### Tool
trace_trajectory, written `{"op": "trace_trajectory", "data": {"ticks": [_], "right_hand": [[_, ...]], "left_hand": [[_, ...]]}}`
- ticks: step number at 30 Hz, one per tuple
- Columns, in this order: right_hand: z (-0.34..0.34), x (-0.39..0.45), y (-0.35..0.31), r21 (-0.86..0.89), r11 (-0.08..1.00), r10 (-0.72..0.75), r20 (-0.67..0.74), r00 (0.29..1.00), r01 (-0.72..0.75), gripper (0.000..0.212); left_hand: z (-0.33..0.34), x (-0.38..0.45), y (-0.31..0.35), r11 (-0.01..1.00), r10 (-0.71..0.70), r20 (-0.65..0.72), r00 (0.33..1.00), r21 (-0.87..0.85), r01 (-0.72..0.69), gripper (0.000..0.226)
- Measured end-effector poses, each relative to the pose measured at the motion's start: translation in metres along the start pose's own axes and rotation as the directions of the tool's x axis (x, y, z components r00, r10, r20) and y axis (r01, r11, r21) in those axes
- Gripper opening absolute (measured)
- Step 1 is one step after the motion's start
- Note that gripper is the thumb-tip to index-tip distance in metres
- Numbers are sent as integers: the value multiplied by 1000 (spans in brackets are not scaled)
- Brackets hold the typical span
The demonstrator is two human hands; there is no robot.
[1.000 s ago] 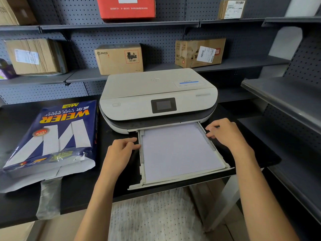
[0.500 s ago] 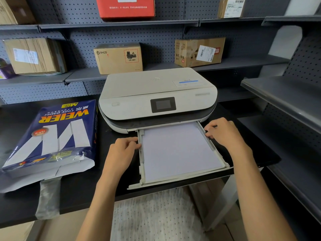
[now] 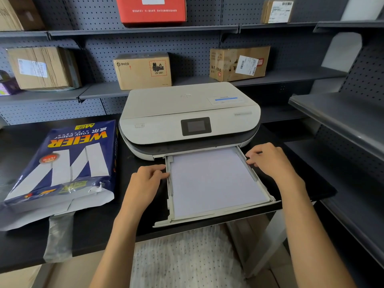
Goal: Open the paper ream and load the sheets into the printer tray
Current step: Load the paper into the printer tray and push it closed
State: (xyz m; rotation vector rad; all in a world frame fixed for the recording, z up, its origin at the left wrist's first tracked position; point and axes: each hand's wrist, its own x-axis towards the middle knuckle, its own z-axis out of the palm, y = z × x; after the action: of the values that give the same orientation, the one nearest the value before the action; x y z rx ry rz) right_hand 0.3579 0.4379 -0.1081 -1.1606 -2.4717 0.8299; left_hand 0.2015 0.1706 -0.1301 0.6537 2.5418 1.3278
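Observation:
A white printer stands on the black table. Its paper tray is pulled out toward me, with white sheets lying flat inside. My left hand rests on the tray's left side rail, fingertips touching the edge of the paper. My right hand rests on the right side rail, fingers curled against it. The blue paper ream lies on the table to the left, its near end torn open.
A clear plastic strip hangs over the table's front edge below the ream. Cardboard boxes and a red box sit on grey shelves behind. More grey shelves stand close on the right.
Both hands have stayed on the tray's side rails, with only slight finger shifts. The tray and the sheets have not visibly moved.

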Motion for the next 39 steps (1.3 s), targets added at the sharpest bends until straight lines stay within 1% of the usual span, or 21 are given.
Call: {"op": "trace_trajectory", "data": {"ticks": [4, 7, 10, 13, 16, 18, 20, 23, 25, 27, 30, 32, 35, 39], "right_hand": [[2, 0, 0, -8, 1000, -7, -16, 1000, 7, 22], [1, 2, 2, -4, 1000, -11, 9, 1000, 11, 20], [-2, 3, 7, 52, 999, -15, 16, 1000, 14, 17], [-2, 3, 8, 122, 991, -51, -35, 998, 55, 17], [-2, -1, 6, 150, 982, -95, -119, 988, 112, 17], [-2, -1, 5, 153, 980, -105, -153, 983, 129, 18], [-1, 1, 6, 135, 984, -97, -121, 988, 113, 22], [7, 7, 8, 55, 992, -114, 19, 993, 113, 29], [13, 8, 9, 12, 992, -126, 81, 989, 126, 34], [17, 6, 9, -22, 990, -138, 72, 988, 139, 38], [19, 4, 7, -21, 986, -163, 2, 987, 163, 41], [20, 3, 6, -25, 986, -164, -27, 986, 163, 42], [21, 4, 6, -41, 985, -167, 10, 986, 167, 41], [22, 3, 8, -16, 985, -171, -3, 985, 171, 41]], "left_hand": [[2, 0, 1, 1000, 9, -6, 1000, 1, -9, 38], [2, 1, 0, 1000, 19, -6, 1000, 6, -19, 37], [-1, 3, -1, 998, 54, -10, 999, 45, -53, 36], [-3, 4, 2, 993, 101, -24, 995, 68, -99, 33], [-4, 6, 2, 987, 154, -68, 986, 64, -150, 30], [-4, 10, -1, 983, 174, -82, 981, 70, -169, 33], [-3, 14, -3, 980, 178, -39, 983, 103, -173, 39], [1, 16, -2, 961, 161, 39, 986, 221, -166, 44], [5, 15, -3, 935, 160, 47, 986, 312, -167, 42], [9, 12, -2, 892, 201, 39, 979, 405, -200, 40], [14, 7, -3, 823, 302, 14, 953, 501, -268, 43], [15, 6, -4, 825, 310, -3, 951, 498, -267, 45], [17, 7, -3, 841, 290, -13, 957, 481, -249, 46], [18, 6, -3, 856, 269, 3, 963, 457, -241, 47]]}}
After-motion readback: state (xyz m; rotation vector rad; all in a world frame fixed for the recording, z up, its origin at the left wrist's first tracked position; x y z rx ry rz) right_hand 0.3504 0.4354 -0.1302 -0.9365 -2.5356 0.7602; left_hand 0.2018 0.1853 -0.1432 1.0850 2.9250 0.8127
